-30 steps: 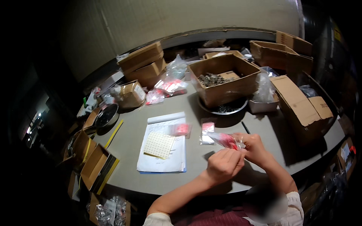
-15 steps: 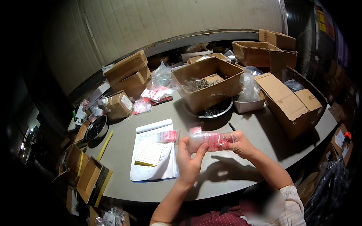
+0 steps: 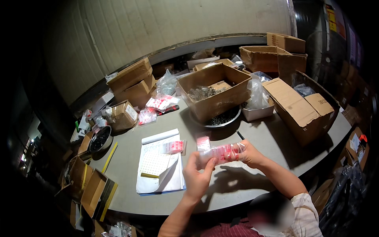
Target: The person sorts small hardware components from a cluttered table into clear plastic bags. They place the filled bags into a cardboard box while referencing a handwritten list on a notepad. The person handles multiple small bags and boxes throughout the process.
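Between my two hands is a small clear plastic bag with red printing [image 3: 223, 153], stretched sideways above the table. My left hand [image 3: 197, 173] pinches its left end, thumb across the near side. At the other end, my right hand [image 3: 252, 154] grips the plastic with curled fingers. Just beyond my left fingers shows another red-printed bag [image 3: 203, 143]; whether it touches the held one I cannot tell. A notepad [image 3: 158, 138] lies left of my left hand, bearing a sheet of round stickers [image 3: 156, 162] and a red-marked bag [image 3: 173, 147].
Beyond my hands an open cardboard box [image 3: 219, 102] rests over a metal bowl [image 3: 223, 121] of small dark parts. A large carton [image 3: 296, 106] stands at right, a black pen [image 3: 240, 135] nearer. More red-printed bags [image 3: 161, 102] and a yellow strip [image 3: 109, 157] lie left.
The plastic in my hands has flattened and tilted. The red-printed piece above my left fingers now appears apart from it, farther back. My hands keep nearly the same place.
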{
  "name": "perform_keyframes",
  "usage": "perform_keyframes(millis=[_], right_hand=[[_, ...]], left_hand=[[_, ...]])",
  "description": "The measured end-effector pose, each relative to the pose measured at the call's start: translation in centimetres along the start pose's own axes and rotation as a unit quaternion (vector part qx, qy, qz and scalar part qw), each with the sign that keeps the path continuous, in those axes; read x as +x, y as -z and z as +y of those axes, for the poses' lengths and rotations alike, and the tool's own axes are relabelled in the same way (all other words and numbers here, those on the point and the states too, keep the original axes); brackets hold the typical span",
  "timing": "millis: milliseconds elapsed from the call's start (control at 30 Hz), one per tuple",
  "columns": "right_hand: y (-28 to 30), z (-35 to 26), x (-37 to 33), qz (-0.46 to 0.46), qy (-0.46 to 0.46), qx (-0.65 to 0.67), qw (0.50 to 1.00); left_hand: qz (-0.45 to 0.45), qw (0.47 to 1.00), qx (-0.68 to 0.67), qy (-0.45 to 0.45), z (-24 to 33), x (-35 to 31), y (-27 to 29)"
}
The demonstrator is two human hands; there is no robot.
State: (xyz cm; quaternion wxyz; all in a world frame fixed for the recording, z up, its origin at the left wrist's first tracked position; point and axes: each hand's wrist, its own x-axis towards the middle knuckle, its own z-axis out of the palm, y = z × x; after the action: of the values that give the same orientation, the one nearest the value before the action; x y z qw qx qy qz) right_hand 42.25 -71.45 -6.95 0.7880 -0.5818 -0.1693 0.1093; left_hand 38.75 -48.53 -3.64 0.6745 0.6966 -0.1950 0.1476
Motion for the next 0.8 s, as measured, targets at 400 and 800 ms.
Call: perform_keyframes(millis=[400, 800], right_hand=[[-2.0, -1.5, -0.4, 0.053, 0.098, 0.083, 0.99], [-2.5, -1.6, 0.0, -0.041, 0.042, -0.072, 0.996]], left_hand=[[-0.029, 0.997, -0.063, 0.035, 0.4, 0.3, -0.9], [0.021, 0.985, 0.161, -0.06, 0.9, -1.4, 0.1]])
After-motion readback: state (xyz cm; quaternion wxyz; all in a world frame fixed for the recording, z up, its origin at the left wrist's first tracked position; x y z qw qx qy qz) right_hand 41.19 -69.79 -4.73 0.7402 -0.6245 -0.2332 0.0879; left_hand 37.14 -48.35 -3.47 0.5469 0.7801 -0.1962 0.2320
